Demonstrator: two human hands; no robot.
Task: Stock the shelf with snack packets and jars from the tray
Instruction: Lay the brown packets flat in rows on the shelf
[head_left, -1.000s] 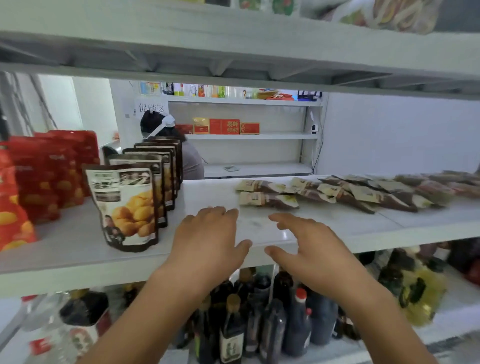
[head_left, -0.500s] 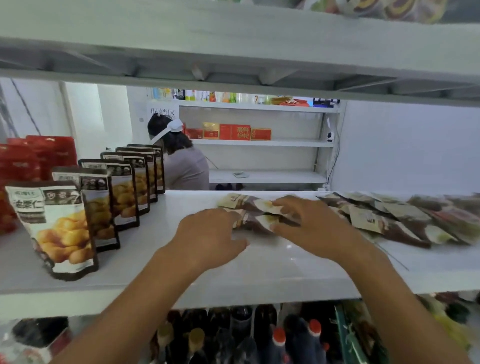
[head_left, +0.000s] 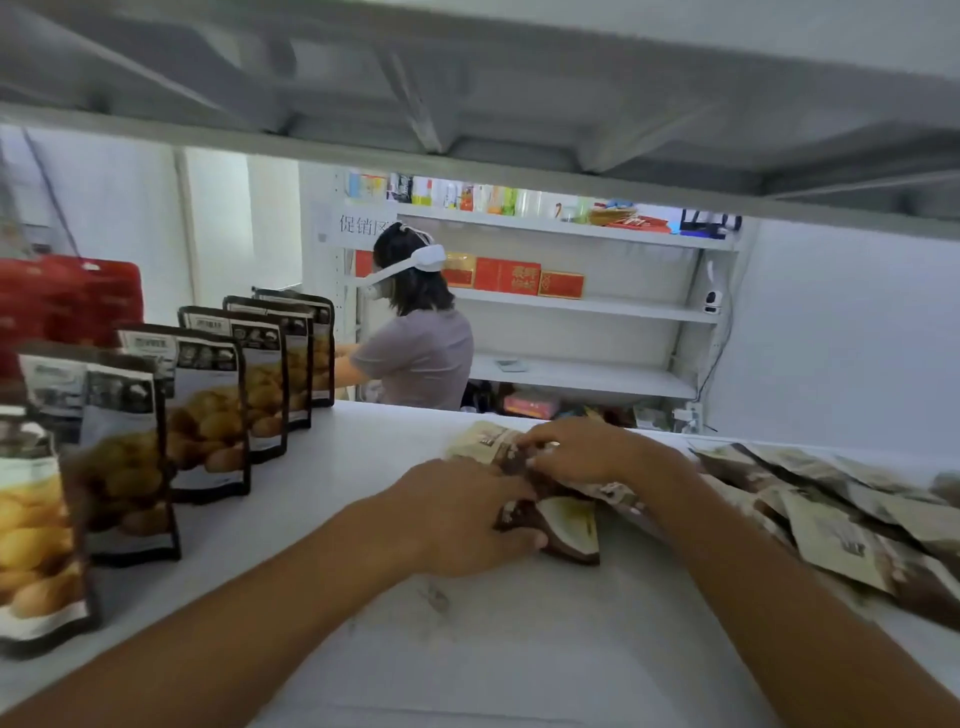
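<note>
On the white shelf lie flat brown-and-cream snack packets. My left hand grips the near packet, fingers curled over its left end. My right hand holds the far packet, fingers bent over it. More of these packets lie fanned out in a row to the right. No tray or jar is in view.
A row of upright chestnut pouches stands at the left, red bags behind them. The shelf above hangs low overhead. Behind the shelf a person with a headset works at another shelving unit.
Both hands moved from the shelf's front edge deeper in and took hold of the two leftmost flat packets. The camera came closer and lower into the shelf.
</note>
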